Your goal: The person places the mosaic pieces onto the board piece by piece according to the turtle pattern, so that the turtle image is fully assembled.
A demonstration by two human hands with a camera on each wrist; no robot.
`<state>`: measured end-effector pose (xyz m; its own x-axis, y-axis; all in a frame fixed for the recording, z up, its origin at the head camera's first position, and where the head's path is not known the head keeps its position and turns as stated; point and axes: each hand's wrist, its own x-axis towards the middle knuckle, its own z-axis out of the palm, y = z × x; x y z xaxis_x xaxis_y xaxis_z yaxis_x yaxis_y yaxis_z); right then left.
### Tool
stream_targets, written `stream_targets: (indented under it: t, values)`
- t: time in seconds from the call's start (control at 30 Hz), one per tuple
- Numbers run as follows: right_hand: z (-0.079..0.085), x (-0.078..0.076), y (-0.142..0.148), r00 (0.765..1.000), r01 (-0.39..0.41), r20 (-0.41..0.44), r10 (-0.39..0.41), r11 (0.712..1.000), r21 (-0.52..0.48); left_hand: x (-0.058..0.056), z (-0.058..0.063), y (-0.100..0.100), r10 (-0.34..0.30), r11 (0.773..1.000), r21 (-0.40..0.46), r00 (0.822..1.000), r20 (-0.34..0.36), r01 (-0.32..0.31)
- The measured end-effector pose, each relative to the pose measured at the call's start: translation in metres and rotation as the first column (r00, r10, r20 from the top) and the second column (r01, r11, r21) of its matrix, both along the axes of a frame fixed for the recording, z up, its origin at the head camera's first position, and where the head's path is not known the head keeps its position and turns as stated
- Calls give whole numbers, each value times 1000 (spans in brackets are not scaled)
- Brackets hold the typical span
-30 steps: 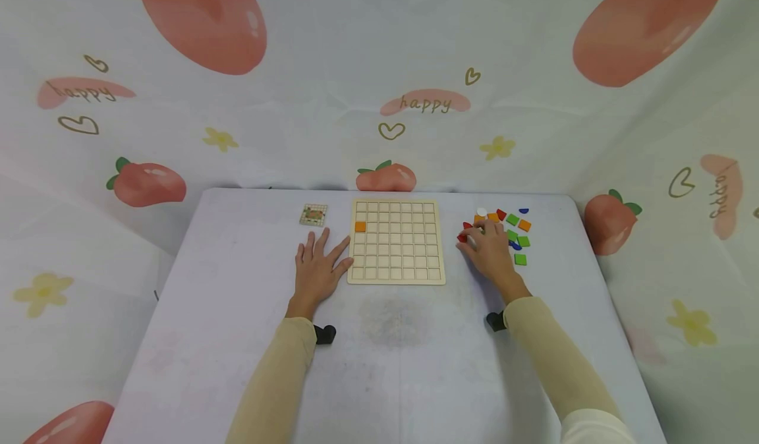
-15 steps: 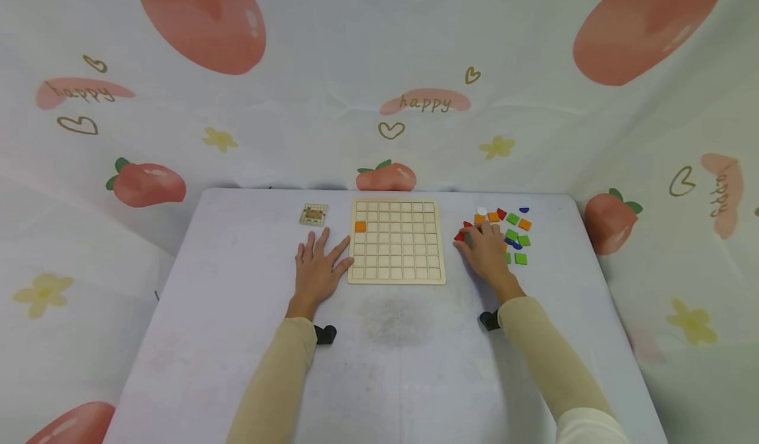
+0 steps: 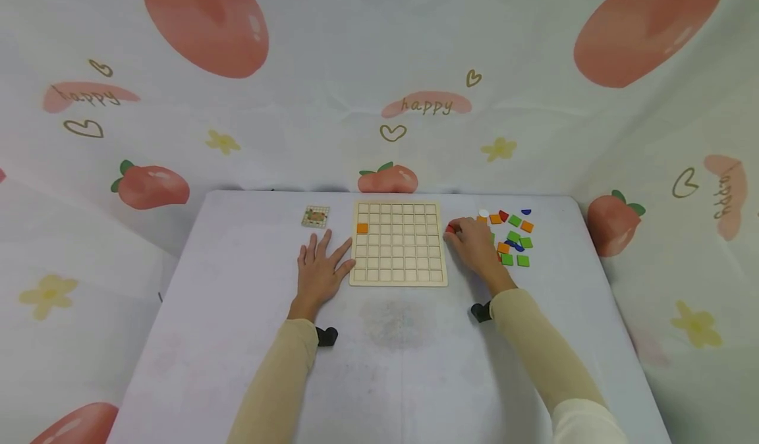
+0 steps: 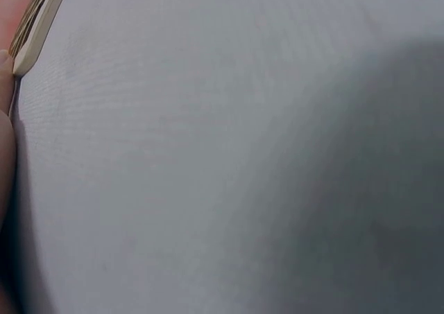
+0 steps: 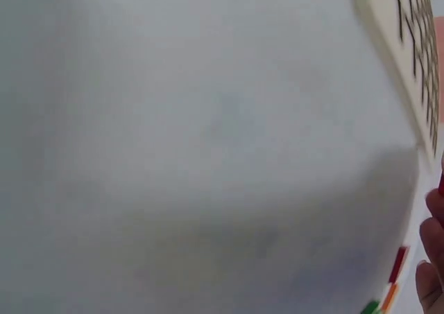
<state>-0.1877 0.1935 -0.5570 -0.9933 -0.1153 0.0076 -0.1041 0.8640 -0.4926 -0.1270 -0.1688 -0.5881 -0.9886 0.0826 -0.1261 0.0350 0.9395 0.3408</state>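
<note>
Right hand [image 3: 474, 243] nearer wooden grid [image 3: 398, 251], red piece [image 3: 450, 228]

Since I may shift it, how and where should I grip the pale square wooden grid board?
Probably grip the board by its plain rim, coming from left and right together: it lies flat, with straight side edges. Keep it level; an orange square tile sits on it.

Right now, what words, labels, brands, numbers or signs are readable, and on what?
"happy": left pink patch on white fruit-print fabric backdrop
"happy": centre pink patch, same backdrop
"happy", sideways, first letter unclear: right pink patch
Small square beige picture card: any text too small to read
</note>
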Motion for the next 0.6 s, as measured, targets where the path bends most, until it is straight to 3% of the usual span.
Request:
stream_targets:
  t: [0.6]
  values:
    - [8,-23,-49,997,-79,17,80,996,-41,1,2,1,5,1000,-9,1000,10,-5]
